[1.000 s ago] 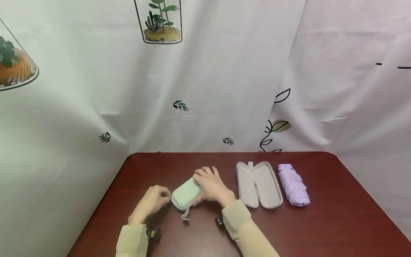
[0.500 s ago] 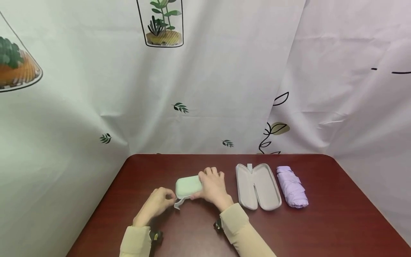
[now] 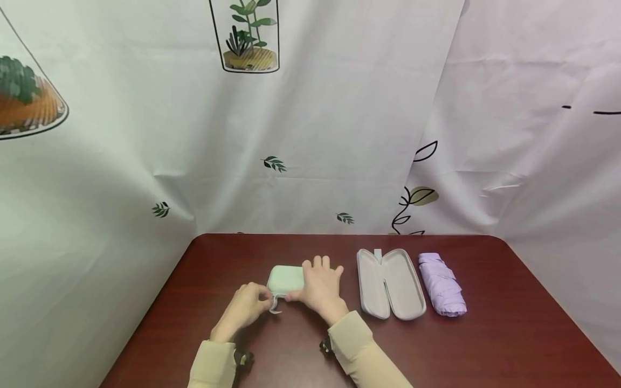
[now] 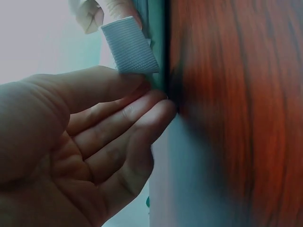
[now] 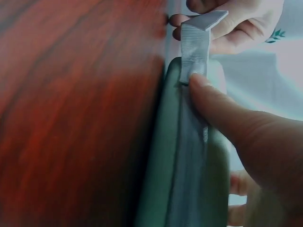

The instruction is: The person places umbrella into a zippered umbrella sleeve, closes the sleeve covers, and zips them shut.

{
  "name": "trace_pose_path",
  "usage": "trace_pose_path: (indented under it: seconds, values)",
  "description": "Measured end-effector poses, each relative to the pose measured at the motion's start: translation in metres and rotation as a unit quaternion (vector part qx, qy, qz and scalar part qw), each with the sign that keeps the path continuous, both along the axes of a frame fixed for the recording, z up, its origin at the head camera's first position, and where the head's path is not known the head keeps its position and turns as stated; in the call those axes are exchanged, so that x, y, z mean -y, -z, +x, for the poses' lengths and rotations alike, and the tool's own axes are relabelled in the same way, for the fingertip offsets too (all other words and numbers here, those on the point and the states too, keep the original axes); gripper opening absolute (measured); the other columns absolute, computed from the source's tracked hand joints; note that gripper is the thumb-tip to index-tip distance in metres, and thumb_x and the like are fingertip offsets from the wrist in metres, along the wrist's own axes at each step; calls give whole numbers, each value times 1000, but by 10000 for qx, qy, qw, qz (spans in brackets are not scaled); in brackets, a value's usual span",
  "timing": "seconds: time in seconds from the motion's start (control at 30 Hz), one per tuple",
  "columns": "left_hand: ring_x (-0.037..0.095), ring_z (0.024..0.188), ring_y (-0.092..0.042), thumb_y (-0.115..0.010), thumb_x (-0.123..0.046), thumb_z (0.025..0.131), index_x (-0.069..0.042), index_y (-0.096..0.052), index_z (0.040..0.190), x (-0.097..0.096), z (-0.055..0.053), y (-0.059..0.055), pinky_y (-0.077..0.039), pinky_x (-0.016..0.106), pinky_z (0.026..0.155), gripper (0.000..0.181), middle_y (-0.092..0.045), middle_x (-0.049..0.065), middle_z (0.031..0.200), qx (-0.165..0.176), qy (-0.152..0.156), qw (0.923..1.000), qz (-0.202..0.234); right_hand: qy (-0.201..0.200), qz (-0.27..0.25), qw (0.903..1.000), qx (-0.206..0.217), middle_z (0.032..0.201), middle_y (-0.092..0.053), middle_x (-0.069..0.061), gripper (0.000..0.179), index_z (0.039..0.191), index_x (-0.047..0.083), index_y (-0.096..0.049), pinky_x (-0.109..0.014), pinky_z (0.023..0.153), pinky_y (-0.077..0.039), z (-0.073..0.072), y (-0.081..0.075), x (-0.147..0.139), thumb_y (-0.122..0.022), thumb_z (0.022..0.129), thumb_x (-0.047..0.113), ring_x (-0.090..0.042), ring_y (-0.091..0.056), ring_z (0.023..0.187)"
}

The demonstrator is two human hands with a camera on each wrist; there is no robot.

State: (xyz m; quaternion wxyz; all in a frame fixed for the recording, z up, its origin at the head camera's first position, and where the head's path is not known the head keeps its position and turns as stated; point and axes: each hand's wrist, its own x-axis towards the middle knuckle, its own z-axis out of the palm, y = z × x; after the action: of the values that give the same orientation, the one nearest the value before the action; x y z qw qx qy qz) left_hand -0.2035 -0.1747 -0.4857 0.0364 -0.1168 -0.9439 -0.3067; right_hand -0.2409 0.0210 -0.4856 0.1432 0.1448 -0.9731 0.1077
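A pale green zippered hard case (image 3: 285, 280) lies lengthwise across the middle of the table, closed as far as I can see. My right hand (image 3: 321, 285) grips its right part, fingers over the far side. In the right wrist view, that thumb (image 5: 213, 101) presses on the zipper seam (image 5: 189, 161) by the base of a grey fabric strap (image 5: 193, 54). My left hand (image 3: 246, 306) is at the case's near left corner. In the left wrist view its thumb and fingers (image 4: 154, 118) come together below the strap (image 4: 130, 45); anything between them is hidden.
To the right, a grey hard case (image 3: 405, 291) lies spread out with both halves facing up. Beside it is a folded purple umbrella (image 3: 441, 285). The dark red table (image 3: 495, 334) ends at a patterned white curtain (image 3: 310, 134) on the back and sides.
The case has turned from slanting to nearly level across the table and shifted slightly right. My left hand has moved right, from its left end to the near corner by the strap.
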Motion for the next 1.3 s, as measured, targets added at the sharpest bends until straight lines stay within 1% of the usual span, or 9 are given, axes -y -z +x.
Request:
trace_pose_path:
  seconds: [0.2, 0.33, 0.43, 0.6, 0.8, 0.9, 1.03, 1.1, 1.3]
  values:
    - [6, 53, -38, -70, -1, 80, -17, -68, 71, -5, 1, -1, -35, 25, 51, 18, -55, -11, 64, 9, -50, 9999, 109, -218, 135, 9982, 546, 100, -52, -10, 69, 107, 11, -59, -59, 75, -36, 6, -13, -7, -83, 64, 58, -31, -44, 102]
    - [7, 58, -44, -68, -4, 86, -13, -70, 79, -5, 1, 0, -40, 28, 57, 12, -56, -9, 68, 140, -177, 9995, 198, -392, 51, 9940, 1022, 100, -50, -10, 60, 109, 9, -58, -57, 75, -36, 9, -23, -15, -85, 69, 44, -31, -43, 104]
    - [8, 64, -52, -65, -4, 89, -8, -71, 91, -5, 1, 2, -44, 32, 64, 7, -62, -6, 74, 214, -268, 9988, 361, -427, -86, 9911, 1258, 102, -51, -11, 59, 112, 8, -58, -58, 74, -39, 10, -27, -19, -83, 73, 44, -31, -44, 105]
    - [11, 71, -62, -63, -3, 90, -1, -69, 106, -1, -2, 1, -49, 37, 71, 17, -69, 2, 87, 79, -443, 9970, 623, -461, -282, 9871, 1505, 105, -53, -14, 56, 114, 6, -58, -56, 72, -45, 12, -33, -22, -79, 78, 44, -33, -49, 103]
    - [23, 97, -64, -65, -6, 90, -2, -67, 116, 11, -3, -2, -49, 45, 83, 26, -69, 10, 106, -141, -732, 9948, 689, -613, -516, 9828, 1667, 103, -55, -17, 63, 122, 0, -57, -46, 72, -49, 15, -35, -21, -77, 81, 43, -32, -58, 91]
    - [22, 90, -64, -64, -6, 90, -3, -66, 119, 17, -2, -3, -49, 42, 79, 29, -68, 12, 111, -49, -780, 9939, 772, -676, -741, 9788, 1785, 106, -55, -19, 65, 125, -3, -55, -44, 74, -49, 17, -34, -19, -77, 82, 40, -32, -59, 88]
    - [16, 75, -60, -63, -5, 91, -3, -65, 120, 18, -1, -3, -48, 35, 69, 29, -68, 12, 109, 4, -855, 9924, 886, -722, -851, 9769, 1824, 103, -54, -18, 59, 121, -3, -57, -41, 71, -49, 19, -33, -18, -77, 83, 37, -29, -58, 82]
    - [16, 77, -62, -62, -4, 91, -3, -64, 121, 15, -2, -3, -48, 35, 70, 30, -68, 11, 107, -118, -829, 9921, 933, -768, -795, 9778, 1779, 100, -54, -16, 54, 118, -2, -58, -40, 68, -49, 19, -35, -18, -76, 82, 35, -27, -58, 77]
    - [25, 103, -63, -62, -3, 92, -2, -66, 119, 1, -1, -7, -49, 44, 85, 28, -68, 11, 112, -759, -569, 9900, 1045, -1010, -648, 9785, 1677, 89, -51, -9, 40, 106, 3, -61, -37, 63, -47, 20, -42, -24, -74, 82, 32, -21, -54, 69]
